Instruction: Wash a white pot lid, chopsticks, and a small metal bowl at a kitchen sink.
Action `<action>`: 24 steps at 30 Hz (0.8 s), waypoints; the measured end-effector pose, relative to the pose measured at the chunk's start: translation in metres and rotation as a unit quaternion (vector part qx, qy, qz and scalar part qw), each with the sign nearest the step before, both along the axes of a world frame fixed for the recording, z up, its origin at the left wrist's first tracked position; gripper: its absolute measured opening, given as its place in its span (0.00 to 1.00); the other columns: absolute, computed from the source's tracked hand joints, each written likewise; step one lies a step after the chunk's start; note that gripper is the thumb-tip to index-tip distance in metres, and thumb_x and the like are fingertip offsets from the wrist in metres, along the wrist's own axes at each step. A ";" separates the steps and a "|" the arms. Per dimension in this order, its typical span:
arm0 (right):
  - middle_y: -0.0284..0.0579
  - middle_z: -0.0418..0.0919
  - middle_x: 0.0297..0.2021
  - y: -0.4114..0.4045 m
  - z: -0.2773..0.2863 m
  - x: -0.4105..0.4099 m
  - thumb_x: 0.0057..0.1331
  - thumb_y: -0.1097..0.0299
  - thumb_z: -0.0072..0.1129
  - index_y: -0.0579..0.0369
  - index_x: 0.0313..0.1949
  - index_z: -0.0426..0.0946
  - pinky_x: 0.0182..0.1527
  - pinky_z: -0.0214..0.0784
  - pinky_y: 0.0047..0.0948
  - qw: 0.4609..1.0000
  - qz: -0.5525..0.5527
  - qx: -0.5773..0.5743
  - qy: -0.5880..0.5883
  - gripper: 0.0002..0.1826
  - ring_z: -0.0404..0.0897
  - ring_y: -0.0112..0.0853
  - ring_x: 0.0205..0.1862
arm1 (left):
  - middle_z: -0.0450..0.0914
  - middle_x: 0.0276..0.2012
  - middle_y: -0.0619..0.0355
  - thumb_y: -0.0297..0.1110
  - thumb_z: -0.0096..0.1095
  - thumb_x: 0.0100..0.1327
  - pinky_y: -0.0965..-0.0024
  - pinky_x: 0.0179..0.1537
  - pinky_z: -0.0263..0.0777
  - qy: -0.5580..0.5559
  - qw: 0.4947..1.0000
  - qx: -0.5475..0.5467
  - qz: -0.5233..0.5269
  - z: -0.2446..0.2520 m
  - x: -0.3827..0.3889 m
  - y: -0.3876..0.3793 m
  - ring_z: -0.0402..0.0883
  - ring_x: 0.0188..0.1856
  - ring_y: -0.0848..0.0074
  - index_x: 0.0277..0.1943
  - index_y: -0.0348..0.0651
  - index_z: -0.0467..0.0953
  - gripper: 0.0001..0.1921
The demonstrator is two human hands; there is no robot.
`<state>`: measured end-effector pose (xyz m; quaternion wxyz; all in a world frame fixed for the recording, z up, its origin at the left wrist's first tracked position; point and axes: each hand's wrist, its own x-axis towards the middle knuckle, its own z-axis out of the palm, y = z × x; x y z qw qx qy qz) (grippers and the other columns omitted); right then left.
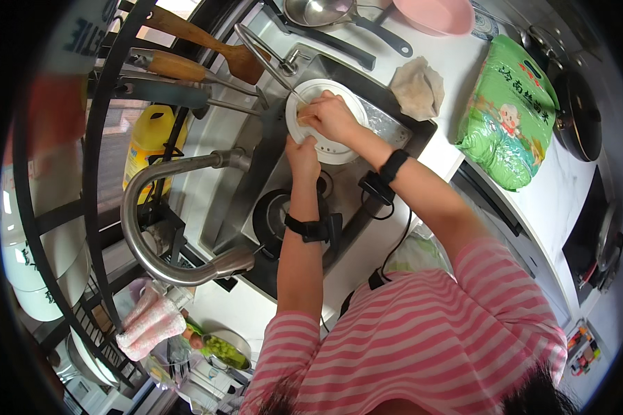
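A white round plate [350, 148] with a few dark marks or holes near one side is held over the stainless steel sink [389, 124]. My left hand [302, 155] grips its near rim. Pressed against the upper face of the plate, my right hand [333, 116] holds a yellowish sponge or cloth [305, 115], mostly hidden by the fingers. The thin spout [270, 62] of a small tap ends just above the plate; a fine line below it may be water. Lower in the sink sits a black pan [262, 220], partly behind my left forearm.
A large arched faucet [130, 223] juts out left of my left arm. A utensil rack with a wooden spatula [244, 62] overhangs the sink. On the counter are a beige cloth [419, 88], a green printed bag [514, 114], a steel pan [319, 10] and a pink basin [441, 15].
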<state>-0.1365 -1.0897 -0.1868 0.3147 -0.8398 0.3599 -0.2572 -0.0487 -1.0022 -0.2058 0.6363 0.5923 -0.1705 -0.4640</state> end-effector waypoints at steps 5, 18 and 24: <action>0.34 0.76 0.29 -0.003 0.016 0.001 0.54 0.64 0.55 0.45 0.29 0.79 0.41 0.59 0.36 0.993 -0.066 -0.075 -0.063 0.05 0.69 0.36 0.39 | 0.73 0.44 0.54 0.15 0.47 0.49 0.72 0.44 0.66 -0.078 0.996 -0.005 -0.031 -0.001 -0.004 -0.003 0.73 0.43 0.72 0.49 0.30 0.67 0.21; 0.41 0.75 0.30 0.003 0.020 0.010 0.53 0.64 0.54 0.49 0.26 0.78 0.41 0.59 0.38 0.994 -0.014 -0.030 0.106 0.06 0.69 0.38 0.41 | 0.69 0.51 0.55 0.14 0.47 0.50 0.73 0.48 0.64 -0.022 0.997 -0.034 -0.072 -0.003 -0.006 0.000 0.71 0.47 0.73 0.56 0.35 0.61 0.27; 0.39 0.73 0.28 0.024 0.024 -0.006 0.53 0.67 0.53 0.47 0.28 0.77 0.38 0.58 0.36 0.997 0.024 -0.018 0.067 0.05 0.68 0.37 0.37 | 0.69 0.49 0.56 0.25 0.54 0.54 0.72 0.50 0.65 0.126 0.978 -0.097 -0.134 -0.008 0.011 0.007 0.70 0.51 0.70 0.55 0.39 0.62 0.24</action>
